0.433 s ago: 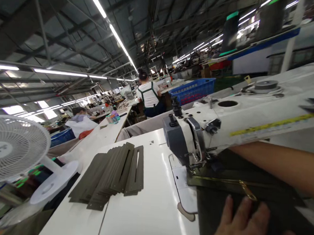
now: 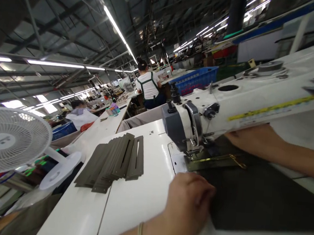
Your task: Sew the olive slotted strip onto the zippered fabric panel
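Observation:
A dark olive fabric panel [image 2: 259, 196] lies on the machine bed, its zipped end under the presser foot of the sewing machine [image 2: 188, 130]. A gold zipper [image 2: 215, 159] with its pull runs across it near the needle. My left hand [image 2: 188, 202], a band on its wrist, is closed with curled fingers at the panel's near left edge and appears to grip the cloth there. From the right, my right hand [image 2: 236, 135] reaches beneath the machine arm onto the far side of the panel. Its fingers are mostly hidden.
Left of the machine, a fanned stack of slotted olive pieces [image 2: 110, 164] lies on the white table [image 2: 129, 205]. A white fan [image 2: 12, 141] stands at the left. Farther off are a blue crate [image 2: 197, 79] and a seated co-worker [image 2: 150, 84].
My left hand has moved left from lying spread on the panel to its near left edge, and has closed. My right hand shows more behind the needle. The view has shifted slightly.

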Demonstrator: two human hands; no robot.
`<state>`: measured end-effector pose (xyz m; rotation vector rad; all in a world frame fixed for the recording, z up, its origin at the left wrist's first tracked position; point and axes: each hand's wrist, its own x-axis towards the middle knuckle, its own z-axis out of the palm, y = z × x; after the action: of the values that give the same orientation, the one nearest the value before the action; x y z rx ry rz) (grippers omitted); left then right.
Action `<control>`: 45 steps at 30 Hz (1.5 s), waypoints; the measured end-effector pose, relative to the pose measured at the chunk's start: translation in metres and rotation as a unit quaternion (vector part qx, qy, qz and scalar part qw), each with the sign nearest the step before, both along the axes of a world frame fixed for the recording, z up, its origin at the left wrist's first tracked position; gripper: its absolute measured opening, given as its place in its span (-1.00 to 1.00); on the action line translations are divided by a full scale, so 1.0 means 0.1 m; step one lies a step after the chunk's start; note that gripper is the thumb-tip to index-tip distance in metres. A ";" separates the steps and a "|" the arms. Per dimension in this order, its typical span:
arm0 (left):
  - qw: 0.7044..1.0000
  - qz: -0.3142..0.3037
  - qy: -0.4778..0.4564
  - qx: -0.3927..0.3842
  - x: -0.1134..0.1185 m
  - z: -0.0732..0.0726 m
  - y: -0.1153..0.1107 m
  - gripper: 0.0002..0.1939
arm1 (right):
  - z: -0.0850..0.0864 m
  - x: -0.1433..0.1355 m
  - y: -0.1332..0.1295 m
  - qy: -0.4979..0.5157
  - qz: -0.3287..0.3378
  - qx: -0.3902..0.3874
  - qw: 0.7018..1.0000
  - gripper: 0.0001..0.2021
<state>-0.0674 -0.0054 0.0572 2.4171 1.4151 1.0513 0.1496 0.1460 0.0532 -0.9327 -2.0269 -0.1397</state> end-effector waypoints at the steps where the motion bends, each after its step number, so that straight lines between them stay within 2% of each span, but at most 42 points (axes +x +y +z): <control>1: 0.999 0.043 0.025 0.018 -0.13 -0.01 0.04 -0.89 | -0.02 0.00 -0.11 -0.036 0.005 0.004 0.999 -0.66; 2: 0.996 0.068 0.057 0.029 -0.23 -0.04 0.09 -0.85 | -0.05 -0.03 -0.23 -0.077 0.017 0.013 0.997 -0.63; 4: 0.991 0.078 0.103 0.039 -0.34 -0.10 0.22 -0.79 | -0.14 -0.16 -0.46 -0.141 0.059 0.046 0.987 -0.67; 8: 0.990 0.057 0.108 0.065 -0.30 -0.23 0.40 -0.83 | -0.32 -0.50 -0.64 -0.139 0.092 0.095 0.981 -0.74; 13: 0.988 0.045 0.104 0.106 -0.27 -0.29 0.44 -0.86 | -0.28 -0.58 -0.60 -0.160 0.097 0.032 0.982 -0.77; 17: 0.984 0.021 0.115 0.135 -0.30 -0.27 0.45 -0.85 | -0.22 -0.58 -0.62 -0.172 0.084 -0.001 0.981 -0.79; 23: 0.977 0.005 0.133 0.167 -0.31 -0.23 0.47 -0.81 | -0.24 -0.61 -0.61 -0.191 0.083 -0.026 0.978 -0.82; 31: 0.981 0.021 0.139 0.136 -0.28 -0.23 0.52 -0.84 | -0.23 -0.58 -0.55 -0.155 0.094 -0.005 0.983 -0.82; 38: 0.985 0.035 0.125 0.116 -0.27 -0.26 0.59 -0.88 | -0.30 -0.61 -0.47 -0.141 0.087 0.057 0.985 -0.79; 45: 0.985 0.055 0.132 0.091 -0.27 -0.30 0.59 -0.92 | -0.28 -0.59 -0.42 -0.144 0.126 0.041 0.981 -0.78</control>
<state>-0.0939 0.0539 0.0275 2.7227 1.6149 0.9478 0.0904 0.1045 0.0254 -0.6247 -2.3683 -0.2293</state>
